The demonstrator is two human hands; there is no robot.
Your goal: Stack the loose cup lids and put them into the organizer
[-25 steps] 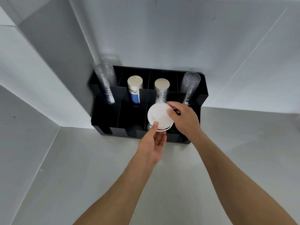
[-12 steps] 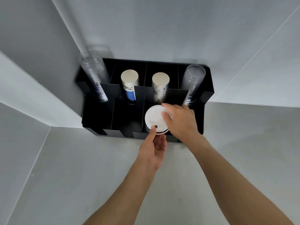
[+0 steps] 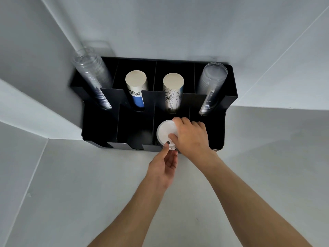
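Observation:
A stack of white cup lids (image 3: 165, 133) sits low in the third front compartment of the black organizer (image 3: 99, 129). My right hand (image 3: 191, 138) grips the stack from the right, with the thumb on the top lid and the fingers over its far edge. My left hand (image 3: 163, 166) is just in front of the organizer, its thumb tip touching the stack's near edge by the small drink hole. The lower lids are mostly hidden behind the compartment's front wall and my hands.
In the organizer's back row stand two stacks of clear plastic cups (image 3: 92, 81) (image 3: 211, 86) at the ends and two stacks of paper cups (image 3: 136, 88) (image 3: 173, 90) between them. The organizer stands on a white counter (image 3: 89, 193) in a corner against white walls.
Both hands have lowered the lid stack deeper into the front compartment. The camera has come closer to the organizer.

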